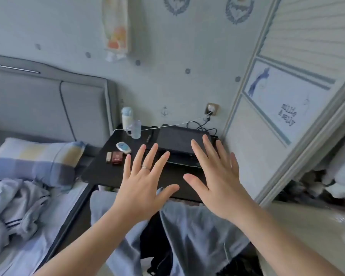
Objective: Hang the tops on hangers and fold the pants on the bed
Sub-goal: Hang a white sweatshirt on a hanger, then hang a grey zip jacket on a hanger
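Note:
My left hand (145,184) and my right hand (215,176) are held up side by side in the air in front of a black bedside table (99,170), fingers spread, holding nothing. Below my hands a heap of clothes lies beside the bed: light blue-grey pants (195,234) draped over a dark garment (157,248). On the bed (54,212) at the left lies a crumpled grey-white garment with dark stripes (18,210). No hanger is in view.
A plaid pillow (36,160) lies against the grey headboard (38,104). The table carries a dark flat device (177,139), a clear cup (135,129), a bottle (126,116) and small items. A wardrobe's sliding door (287,108) stands at the right, with clothes behind it.

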Action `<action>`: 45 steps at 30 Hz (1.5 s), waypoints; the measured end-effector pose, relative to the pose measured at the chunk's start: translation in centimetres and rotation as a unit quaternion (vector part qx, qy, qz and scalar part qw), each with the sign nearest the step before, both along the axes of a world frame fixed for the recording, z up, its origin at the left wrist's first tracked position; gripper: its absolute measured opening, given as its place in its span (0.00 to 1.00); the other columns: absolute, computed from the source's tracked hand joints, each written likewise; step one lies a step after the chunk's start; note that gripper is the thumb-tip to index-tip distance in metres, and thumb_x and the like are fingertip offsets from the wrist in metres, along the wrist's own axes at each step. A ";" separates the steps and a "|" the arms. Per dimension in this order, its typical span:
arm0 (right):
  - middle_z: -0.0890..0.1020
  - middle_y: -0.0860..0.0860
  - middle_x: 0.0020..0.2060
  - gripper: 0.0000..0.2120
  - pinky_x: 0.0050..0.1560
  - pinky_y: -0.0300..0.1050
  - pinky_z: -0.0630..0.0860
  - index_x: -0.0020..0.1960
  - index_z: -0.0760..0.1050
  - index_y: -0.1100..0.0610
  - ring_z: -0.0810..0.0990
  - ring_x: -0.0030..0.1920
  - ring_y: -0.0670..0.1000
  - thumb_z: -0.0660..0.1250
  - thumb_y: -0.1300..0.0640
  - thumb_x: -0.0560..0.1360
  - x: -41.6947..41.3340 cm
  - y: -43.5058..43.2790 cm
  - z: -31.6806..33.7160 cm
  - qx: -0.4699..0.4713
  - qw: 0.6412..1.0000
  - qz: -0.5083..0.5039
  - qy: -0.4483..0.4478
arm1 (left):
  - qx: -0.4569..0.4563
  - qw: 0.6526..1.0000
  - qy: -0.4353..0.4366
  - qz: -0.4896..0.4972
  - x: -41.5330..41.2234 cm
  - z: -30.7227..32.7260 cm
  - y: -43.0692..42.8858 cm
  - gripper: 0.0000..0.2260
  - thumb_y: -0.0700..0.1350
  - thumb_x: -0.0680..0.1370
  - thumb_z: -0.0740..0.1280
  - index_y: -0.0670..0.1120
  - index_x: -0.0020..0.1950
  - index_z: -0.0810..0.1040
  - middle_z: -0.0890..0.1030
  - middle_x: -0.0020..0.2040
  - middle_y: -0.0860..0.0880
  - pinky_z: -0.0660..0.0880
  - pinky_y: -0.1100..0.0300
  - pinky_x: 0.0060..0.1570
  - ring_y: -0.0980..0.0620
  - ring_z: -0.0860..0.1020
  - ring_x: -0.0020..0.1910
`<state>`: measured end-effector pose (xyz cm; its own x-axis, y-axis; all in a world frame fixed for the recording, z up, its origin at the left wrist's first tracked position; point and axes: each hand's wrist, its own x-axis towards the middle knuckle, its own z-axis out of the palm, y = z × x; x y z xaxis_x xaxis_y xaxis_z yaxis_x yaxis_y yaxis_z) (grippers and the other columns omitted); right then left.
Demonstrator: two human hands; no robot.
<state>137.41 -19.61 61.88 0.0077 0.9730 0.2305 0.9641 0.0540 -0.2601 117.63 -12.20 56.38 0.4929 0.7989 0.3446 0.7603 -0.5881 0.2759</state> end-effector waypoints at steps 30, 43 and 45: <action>0.31 0.39 0.78 0.35 0.77 0.61 0.36 0.77 0.31 0.34 0.31 0.79 0.49 0.47 0.30 0.79 -50.5 15.4 -19.8 -0.276 0.867 0.409 -0.073 | -0.306 0.794 0.008 0.526 -49.7 -15.9 -9.3 0.37 0.76 0.74 0.42 0.65 0.79 0.35 0.33 0.80 0.57 0.33 0.42 0.76 0.51 0.28 0.78; 0.33 0.40 0.79 0.35 0.76 0.62 0.36 0.78 0.32 0.36 0.32 0.79 0.50 0.47 0.30 0.80 -63.1 31.0 -23.7 -0.324 0.840 0.422 -0.104 | -0.367 0.761 -0.036 0.533 -61.6 -19.9 4.3 0.36 0.74 0.76 0.46 0.63 0.81 0.43 0.42 0.83 0.55 0.39 0.42 0.77 0.49 0.36 0.80; 0.33 0.40 0.79 0.35 0.76 0.62 0.37 0.79 0.32 0.37 0.32 0.79 0.50 0.47 0.31 0.80 -63.9 32.7 -24.9 -0.335 0.842 0.409 -0.108 | -0.376 0.761 -0.049 0.527 -62.8 -21.4 6.2 0.35 0.73 0.77 0.47 0.63 0.81 0.44 0.43 0.83 0.55 0.40 0.42 0.77 0.50 0.38 0.81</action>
